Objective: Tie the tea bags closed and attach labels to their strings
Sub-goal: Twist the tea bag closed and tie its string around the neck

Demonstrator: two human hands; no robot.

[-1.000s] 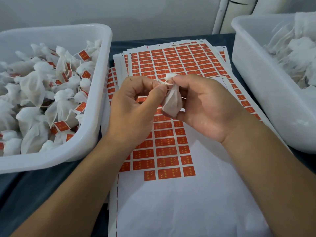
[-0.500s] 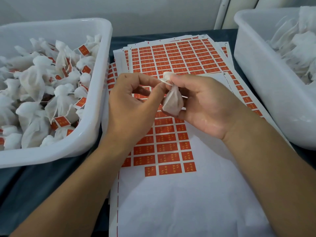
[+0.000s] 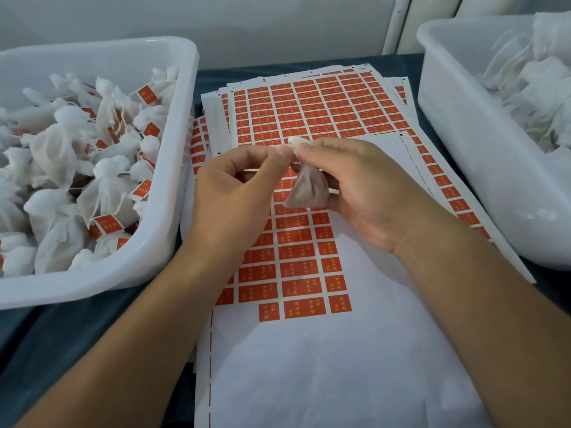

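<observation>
Your right hand [image 3: 367, 193] holds one tea bag [image 3: 307, 191] above the label sheets [image 3: 309, 109], with the fingers curled round its gathered neck; the filled body hangs below the fingertips and a white tuft of the bag's top shows above them. Your left hand [image 3: 234, 193] sits just beside it, thumb and forefinger pinched together at the bag's neck. A thin string [image 3: 265, 146] runs left from the neck along the left forefinger; its end is too fine to follow.

The sheets, printed with orange-red labels in rows, lie fanned in a stack on the dark bench [image 3: 61, 341]. The near sheet [image 3: 309, 366] is mostly bare white backing, with labels left only in its upper part.

Left bin [image 3: 123, 273]: white, filled with tied bags carrying orange-red labels. Right bin [image 3: 463, 149]: white, holding loose white bags with no labels visible.
</observation>
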